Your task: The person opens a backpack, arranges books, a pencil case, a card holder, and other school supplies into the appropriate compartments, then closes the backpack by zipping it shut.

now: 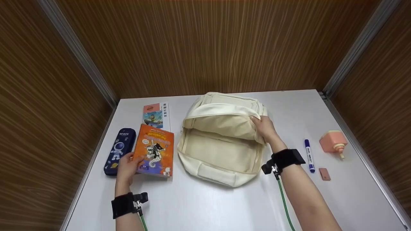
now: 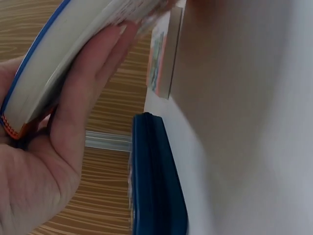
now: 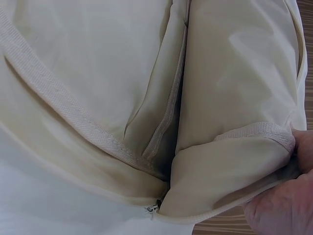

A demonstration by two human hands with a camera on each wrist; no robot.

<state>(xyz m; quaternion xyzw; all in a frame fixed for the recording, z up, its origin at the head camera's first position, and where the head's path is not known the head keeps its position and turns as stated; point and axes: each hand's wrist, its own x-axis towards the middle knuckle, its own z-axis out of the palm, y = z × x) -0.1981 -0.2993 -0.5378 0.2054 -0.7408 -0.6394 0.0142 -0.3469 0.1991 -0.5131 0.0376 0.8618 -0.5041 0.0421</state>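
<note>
Right now the left hand [image 1: 126, 166] grips the orange paperback book [image 1: 155, 150] at its lower left corner; the left wrist view shows the fingers [image 2: 93, 83] curled under the page block with that edge lifted off the white table [image 1: 199, 205]. The rest of the book appears to rest on the table, its long axis running away from the person, roughly parallel to the navy pencil case [image 1: 119, 150] lying just beside it on the left. A 2nd, thinner book [image 1: 156, 115] lies just beyond, its near edge tucked under or touching the orange one; I cannot tell which.

The right hand [image 1: 264, 128] pinches the upper flap of the cream backpack [image 1: 221, 141] at its right edge, holding the main compartment open, as the thumb [image 3: 281, 210] on the fabric confirms in the right wrist view. The opening faces the person, and the interior looks empty as far as it shows.

The bag sits to the right of the book, near but not touching. The left hand is the nearer one to the book and already has it; the mouth of the bag lies to that hand's right and slightly farther out.

Well apart on the right lie a blue marker [image 1: 309, 155], a small brown eraser [image 1: 324, 174] and a peach glue bottle [image 1: 333, 142].
</note>
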